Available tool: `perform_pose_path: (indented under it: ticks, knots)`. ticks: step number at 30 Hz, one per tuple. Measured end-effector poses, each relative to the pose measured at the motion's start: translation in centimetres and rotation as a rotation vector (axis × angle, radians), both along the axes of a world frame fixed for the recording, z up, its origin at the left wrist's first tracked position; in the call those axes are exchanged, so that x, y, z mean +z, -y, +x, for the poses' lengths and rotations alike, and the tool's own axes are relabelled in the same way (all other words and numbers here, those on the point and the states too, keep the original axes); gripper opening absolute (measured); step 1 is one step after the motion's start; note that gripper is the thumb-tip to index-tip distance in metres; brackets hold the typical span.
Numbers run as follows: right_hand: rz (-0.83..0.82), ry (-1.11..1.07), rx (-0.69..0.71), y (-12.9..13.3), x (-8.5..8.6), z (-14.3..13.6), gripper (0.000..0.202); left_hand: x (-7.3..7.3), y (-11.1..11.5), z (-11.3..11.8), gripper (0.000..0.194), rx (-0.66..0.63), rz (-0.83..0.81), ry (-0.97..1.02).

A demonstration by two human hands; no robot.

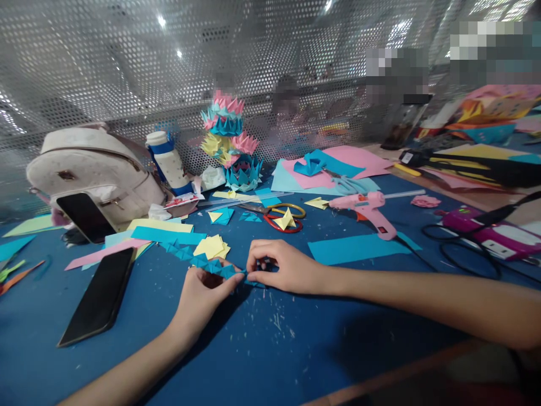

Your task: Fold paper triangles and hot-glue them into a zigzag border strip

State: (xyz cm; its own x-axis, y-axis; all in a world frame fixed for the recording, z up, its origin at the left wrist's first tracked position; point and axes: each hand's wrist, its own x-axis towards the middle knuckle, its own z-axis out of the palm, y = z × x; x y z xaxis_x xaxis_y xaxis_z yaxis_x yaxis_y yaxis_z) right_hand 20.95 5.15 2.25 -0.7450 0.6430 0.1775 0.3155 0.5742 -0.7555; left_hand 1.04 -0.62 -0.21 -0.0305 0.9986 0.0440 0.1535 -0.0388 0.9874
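A folded strip of blue paper (199, 260) with a row of pointed peaks slants across the middle of the blue table. My left hand (204, 290) pinches it near its right end, thumb in front. Beside it, my right hand (283, 266) has thumb and forefinger closed on the same end, fingertips almost touching the left thumb. Yellow paper pieces (212, 247) lie just behind the strip. Scissors (284, 217) with red and yellow handles rest further back, a folded yellow piece (286, 219) on them. A flat blue sheet (359, 248) lies right, behind my right forearm.
A pink glue gun (368, 211) with its cord lies right, near a purple power strip (486, 234). Phone (101, 296), white backpack (95, 163) and bottle (169, 163) are left. A tiered paper-flower stack (243, 172) stands at the back, beside coloured sheets (353, 160).
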Motion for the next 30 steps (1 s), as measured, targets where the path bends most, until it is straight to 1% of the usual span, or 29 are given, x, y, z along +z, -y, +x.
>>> perform_pose_path:
  ticks: [3,5,7,8,9,11,12,13,14,15,16,17,19,21,23,26,30]
  knots:
    - [-0.026,-0.003,0.013,-0.4,0.2,0.1,0.007,0.4,0.0,0.1,0.017,-0.05,0.01,-0.015]
    - [-0.05,-0.014,0.006,-1.1,0.5,0.2,0.009,0.5,0.1,0.0,0.015,-0.068,0.049,-0.048]
    - [-0.072,-0.021,-0.001,-2.1,1.0,0.6,0.01,0.6,0.3,-0.2,0.009,-0.107,0.129,-0.145]
    - [-0.083,-0.015,0.012,-2.6,1.3,0.8,0.011,0.7,0.6,-0.4,0.009,-0.141,0.195,-0.226]
    - [-0.094,0.003,0.042,-3.1,1.6,1.0,0.011,0.7,1.0,-0.5,0.011,-0.192,0.285,-0.324]
    - [-0.112,0.08,0.155,-3.7,2.2,1.5,0.011,1.0,2.1,-0.6,0.014,-0.336,0.556,-0.549]
    - [-0.116,0.127,0.229,-3.9,2.4,1.6,0.011,1.1,2.7,-0.6,0.012,-0.433,0.743,-0.662]
    - [-0.115,0.171,0.304,-3.9,2.6,1.8,0.01,1.1,3.4,-0.4,0.01,-0.489,0.936,-0.756]
    - [-0.109,0.213,0.377,-3.8,2.7,1.9,0.009,1.2,4.1,-0.3,0.012,-0.487,1.101,-0.839]
    - [-0.095,0.251,0.44,-3.5,2.8,1.9,0.008,1.2,4.7,0.0,0.014,-0.451,1.273,-0.913]
    - [-0.069,0.288,0.49,-3.2,2.7,1.9,0.007,1.2,5.2,0.3,0.011,-0.445,1.374,-1.017]
    - [-0.03,0.322,0.523,-2.9,2.7,1.8,0.007,1.1,5.4,0.5,0.01,-0.441,1.411,-1.068]
    - [0.08,0.379,0.532,-2.2,2.5,1.7,0.006,0.8,5.4,1.0,0.019,-0.416,1.339,-1.106]
    - [0.182,0.406,0.484,-1.8,2.2,1.6,0.006,0.4,4.9,1.3,0.027,-0.401,1.232,-1.086]
    - [0.229,0.41,0.425,-1.6,2.0,1.5,0.008,0.0,4.2,1.5,0.029,-0.396,1.155,-1.082]
    - [0.217,0.394,0.369,-1.7,2.0,1.5,0.011,-0.3,3.7,1.5,0.029,-0.427,1.106,-1.072]
    - [0.178,0.369,0.322,-2.1,2.3,1.5,0.006,-0.2,3.8,1.5,0.026,-0.461,1.088,-1.059]
